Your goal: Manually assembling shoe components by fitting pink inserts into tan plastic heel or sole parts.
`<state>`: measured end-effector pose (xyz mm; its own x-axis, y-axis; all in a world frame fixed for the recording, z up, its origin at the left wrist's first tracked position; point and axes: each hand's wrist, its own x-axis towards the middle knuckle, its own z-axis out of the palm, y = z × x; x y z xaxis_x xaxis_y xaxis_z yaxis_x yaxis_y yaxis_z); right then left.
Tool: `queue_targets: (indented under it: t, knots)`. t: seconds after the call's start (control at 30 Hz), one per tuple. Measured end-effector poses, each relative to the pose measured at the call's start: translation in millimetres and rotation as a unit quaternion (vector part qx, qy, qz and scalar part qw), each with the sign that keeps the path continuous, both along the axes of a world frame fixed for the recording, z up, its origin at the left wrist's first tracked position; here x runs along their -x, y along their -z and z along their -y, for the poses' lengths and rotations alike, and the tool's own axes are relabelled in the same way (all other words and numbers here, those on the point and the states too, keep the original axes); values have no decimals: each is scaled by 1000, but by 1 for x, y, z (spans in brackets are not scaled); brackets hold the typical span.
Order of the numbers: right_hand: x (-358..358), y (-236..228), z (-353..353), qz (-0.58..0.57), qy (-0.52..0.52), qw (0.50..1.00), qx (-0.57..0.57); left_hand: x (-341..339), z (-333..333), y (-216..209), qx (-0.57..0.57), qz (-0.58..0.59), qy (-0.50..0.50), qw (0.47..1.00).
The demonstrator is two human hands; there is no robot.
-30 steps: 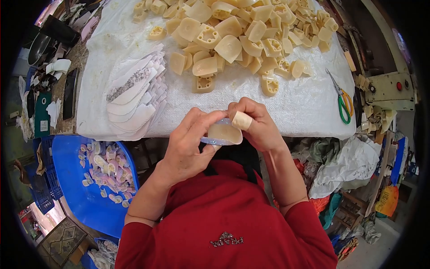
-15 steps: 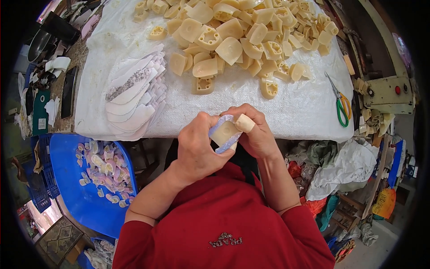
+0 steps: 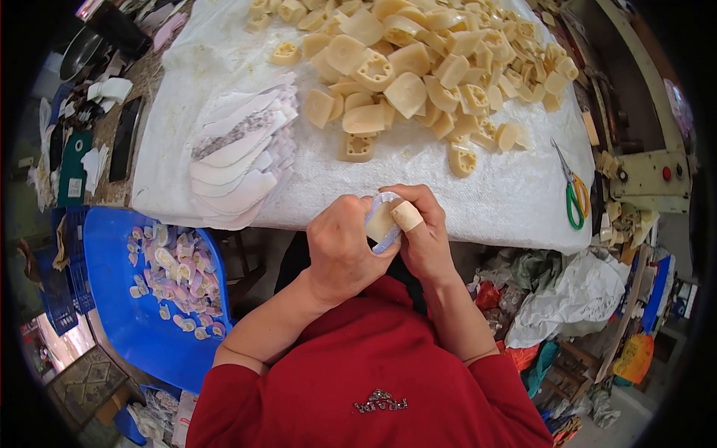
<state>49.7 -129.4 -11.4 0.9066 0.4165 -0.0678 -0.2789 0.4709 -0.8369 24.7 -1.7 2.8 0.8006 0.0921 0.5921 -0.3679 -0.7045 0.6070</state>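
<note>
Between both hands, just off the table's near edge, is a beige shoe heel (image 3: 380, 228) with a pale purple glittery covering (image 3: 388, 245) around its edge. My left hand (image 3: 337, 240) grips it from the left, fingers curled and thumb at its lower end. From the other side my right hand (image 3: 428, 239) presses on it, its thumb bearing a beige wrap (image 3: 406, 215). The hands partly hide the heel. Farther up the table lies a large heap of bare beige heels (image 3: 407, 95). A fanned stack of white and pale cut pieces (image 3: 239, 175) lies to the left.
Scissors with green and orange handles (image 3: 573, 200) lie at the table's right. Below left, a blue tub (image 3: 108, 299) holds several covered heels (image 3: 187, 276). A dark phone (image 3: 125, 140) rests on the left bench. Crumpled plastic bags (image 3: 571, 287) fill the lower right.
The heel has turned in my hands, so less of its beige face shows. My right thumb has shifted down along it. The whole view has also swung slightly.
</note>
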Motion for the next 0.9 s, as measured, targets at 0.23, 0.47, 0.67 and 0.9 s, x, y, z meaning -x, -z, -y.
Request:
queue_targets:
  t: [0.23,0.47,0.67,0.9]
  knots:
    - [-20,-22,-18,270,-51,929,246,21,-47,-8,78,-7,-11,997]
    - [-65,-63,-78,524,15,764,377,102,-181,23,92,-78,-400,909]
    - [-74,-69,-118,579,37,675,456,139,-237,28,-117,-86,-565,812]
    - [-68,-59,-120,651,50,601,460,78,-149,-6,54,36,-197,978]
